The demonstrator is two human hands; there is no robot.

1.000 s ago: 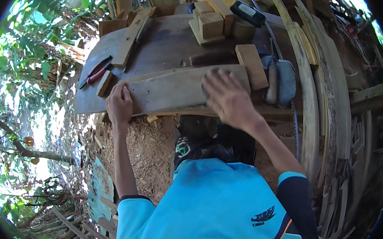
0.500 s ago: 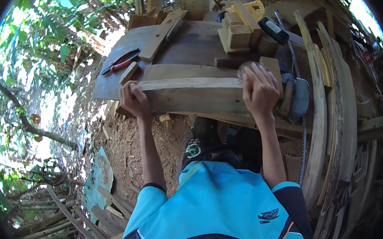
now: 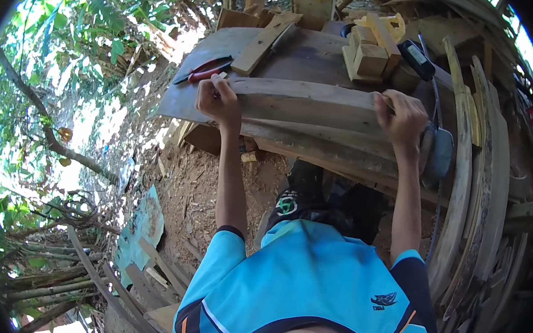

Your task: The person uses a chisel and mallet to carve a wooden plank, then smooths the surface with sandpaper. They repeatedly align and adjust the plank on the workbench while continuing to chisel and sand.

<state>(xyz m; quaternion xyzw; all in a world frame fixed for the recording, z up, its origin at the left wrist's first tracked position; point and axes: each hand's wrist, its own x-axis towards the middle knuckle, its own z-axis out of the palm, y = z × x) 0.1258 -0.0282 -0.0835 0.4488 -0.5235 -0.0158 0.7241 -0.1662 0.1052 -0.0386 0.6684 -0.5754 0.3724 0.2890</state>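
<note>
A wooden plank (image 3: 309,106) is held crosswise above the near part of the workbench (image 3: 188,91). My left hand (image 3: 220,103) is closed around its left end, with the fingers curled over the top edge. At the other end, my right hand (image 3: 403,119) grips the plank with bent fingers. Pliers with red handles (image 3: 203,74) lie on the bench just beyond my left hand. Another wooden piece (image 3: 337,144) shows below the plank, along the bench's near edge.
A short board (image 3: 267,44) and stacked wood blocks (image 3: 369,60) rest at the far side, with a black handheld object (image 3: 417,59) beside the blocks. A grey metal block (image 3: 439,158) sits right of my right hand. Long rough planks (image 3: 456,181) line the right; wood scraps (image 3: 152,270) lie lower left.
Both hands have carried the plank up and away from me, farther over the bench. The whole view has shifted, so the bench now appears farther right and higher.
</note>
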